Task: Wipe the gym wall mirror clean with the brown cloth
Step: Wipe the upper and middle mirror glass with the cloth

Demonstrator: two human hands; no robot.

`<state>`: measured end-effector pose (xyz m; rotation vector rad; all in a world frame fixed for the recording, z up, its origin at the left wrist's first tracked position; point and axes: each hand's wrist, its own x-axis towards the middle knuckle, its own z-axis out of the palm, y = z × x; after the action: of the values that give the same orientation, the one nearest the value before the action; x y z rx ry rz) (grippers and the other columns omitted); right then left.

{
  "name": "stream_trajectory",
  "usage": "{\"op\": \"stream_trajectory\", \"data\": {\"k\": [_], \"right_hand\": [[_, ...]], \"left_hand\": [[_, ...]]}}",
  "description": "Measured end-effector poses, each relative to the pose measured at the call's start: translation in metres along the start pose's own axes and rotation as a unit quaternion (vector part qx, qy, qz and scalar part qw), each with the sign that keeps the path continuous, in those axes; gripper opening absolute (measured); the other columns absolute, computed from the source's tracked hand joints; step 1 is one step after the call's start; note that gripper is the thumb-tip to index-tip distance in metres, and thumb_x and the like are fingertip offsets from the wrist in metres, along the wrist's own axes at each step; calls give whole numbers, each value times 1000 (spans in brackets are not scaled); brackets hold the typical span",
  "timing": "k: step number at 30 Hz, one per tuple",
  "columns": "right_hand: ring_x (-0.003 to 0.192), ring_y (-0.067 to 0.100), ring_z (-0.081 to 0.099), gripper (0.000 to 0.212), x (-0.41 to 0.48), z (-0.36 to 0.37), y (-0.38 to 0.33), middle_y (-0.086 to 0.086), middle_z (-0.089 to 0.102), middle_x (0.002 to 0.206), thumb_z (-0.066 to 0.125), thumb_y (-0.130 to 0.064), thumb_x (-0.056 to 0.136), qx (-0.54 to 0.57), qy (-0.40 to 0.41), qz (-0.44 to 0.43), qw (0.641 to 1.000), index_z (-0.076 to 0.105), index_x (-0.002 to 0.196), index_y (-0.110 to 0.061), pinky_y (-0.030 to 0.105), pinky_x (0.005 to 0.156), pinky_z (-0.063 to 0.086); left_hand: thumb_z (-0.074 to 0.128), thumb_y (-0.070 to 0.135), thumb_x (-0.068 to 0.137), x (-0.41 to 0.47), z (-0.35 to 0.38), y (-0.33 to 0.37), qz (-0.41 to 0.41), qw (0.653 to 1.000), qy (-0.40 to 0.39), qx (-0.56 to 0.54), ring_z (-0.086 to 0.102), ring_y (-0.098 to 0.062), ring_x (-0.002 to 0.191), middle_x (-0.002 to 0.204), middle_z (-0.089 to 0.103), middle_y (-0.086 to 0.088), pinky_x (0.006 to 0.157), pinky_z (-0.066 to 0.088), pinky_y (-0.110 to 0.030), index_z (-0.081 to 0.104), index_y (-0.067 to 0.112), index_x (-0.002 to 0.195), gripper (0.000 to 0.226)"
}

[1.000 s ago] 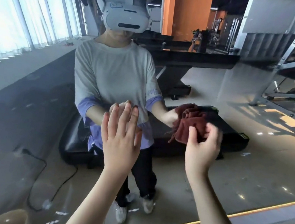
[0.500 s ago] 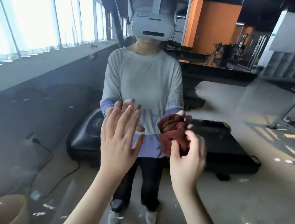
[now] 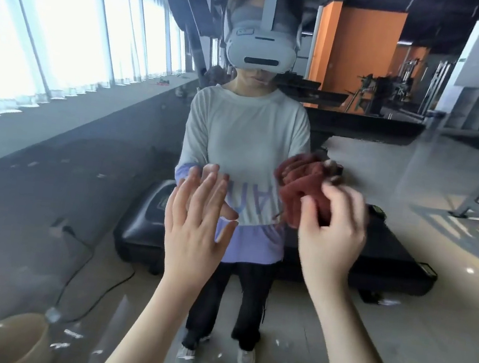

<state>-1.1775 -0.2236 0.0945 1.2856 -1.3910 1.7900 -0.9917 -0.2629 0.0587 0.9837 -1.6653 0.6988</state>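
The brown cloth [image 3: 301, 186] is hidden at its lower right by the right hand [image 3: 331, 232], which motion blur smears, so the grip's fingertips cannot be traced among the folds. Left of the cloth, the left hand [image 3: 193, 224] shows only its back. It covers the start of the lettering [image 3: 256, 195] on the reflected shirt; the cloth covers the end, leaving it unreadable. Below the cloth, both forearms [image 3: 362, 347] are cut off by the bottom edge. Far below-left of the cloth, a tan round object [image 3: 10, 340] is blurred, cropped and unidentifiable. The mirror [image 3: 52, 176] runs past every edge.
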Motion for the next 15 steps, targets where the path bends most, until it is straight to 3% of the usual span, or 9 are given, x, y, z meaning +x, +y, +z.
{"op": "stream_trajectory", "data": {"k": [4, 9, 13, 15], "right_hand": [[93, 38, 60, 20, -5, -8, 7, 20, 62, 103, 68, -6, 82, 5, 40, 92, 995, 67, 100, 3, 31, 83, 44], [90, 31, 59, 20, -23, -2, -1, 14, 65, 100, 73, -3, 77, -12, -56, -6, 998, 71, 97, -2, 29, 78, 43], [86, 35, 61, 18, -11, -17, 21, 17, 62, 96, 71, -4, 78, 7, 25, 110, 994, 65, 95, -1, 19, 73, 37], [87, 37, 60, 19, -22, -18, 20, 17, 61, 97, 67, -8, 79, 5, 33, 149, 988, 62, 97, -4, 23, 72, 37]], "left_hand": [[68, 34, 88, 4, 7, 10, 15, 1000, -12, -4, 37, -35, 141, 152, 41, -7, 116, 31, -49, 46, 11, 145, 65], [76, 28, 83, 1, 14, 10, 13, 1000, 3, -1, 39, -36, 139, 146, 51, -13, 115, 31, -49, 48, 11, 141, 67], [78, 25, 81, 2, 12, 14, 11, 1000, 13, 2, 39, -36, 137, 144, 54, -15, 112, 34, -51, 49, 10, 140, 67], [77, 25, 82, 1, 12, 16, 7, 1000, 13, 2, 38, -35, 138, 144, 53, -15, 113, 33, -49, 50, 9, 140, 66]]}}
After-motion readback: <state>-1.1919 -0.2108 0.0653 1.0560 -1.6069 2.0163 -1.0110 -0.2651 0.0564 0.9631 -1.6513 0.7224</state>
